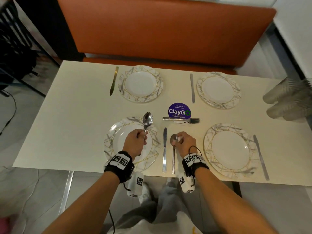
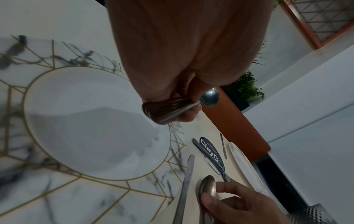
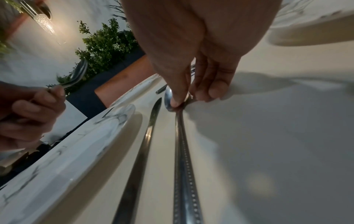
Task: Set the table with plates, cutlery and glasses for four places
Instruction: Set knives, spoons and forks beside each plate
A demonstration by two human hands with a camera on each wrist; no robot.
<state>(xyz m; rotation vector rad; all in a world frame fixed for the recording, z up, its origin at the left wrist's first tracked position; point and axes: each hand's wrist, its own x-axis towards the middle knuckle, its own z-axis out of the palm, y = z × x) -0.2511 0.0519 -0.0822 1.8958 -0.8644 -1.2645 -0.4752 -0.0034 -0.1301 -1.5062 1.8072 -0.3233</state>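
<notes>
Four marble-patterned plates lie on the white table [image 1: 76, 132], each with a knife beside it. My left hand [image 1: 135, 142] hovers over the near-left plate [image 1: 118, 129] and grips a spoon [image 1: 148, 119] by the handle, bowl pointing away; the left wrist view shows what looks like more than one handle in that grip [image 2: 162, 110]. My right hand [image 1: 183, 141] pinches the bowl end of a second spoon [image 1: 173, 156], which lies flat just right of the knife [image 1: 165, 149]. In the right wrist view the thumb and fingers close on that spoon's neck [image 3: 178, 106].
Forks [image 1: 181, 119] lie across a purple round sticker [image 1: 179, 110] at the table's middle. Stacked clear cups [image 1: 287, 98] lie on their sides at the right edge. An orange bench [image 1: 160, 31] runs along the far side. The near-right plate [image 1: 230, 149] sits right of my right hand.
</notes>
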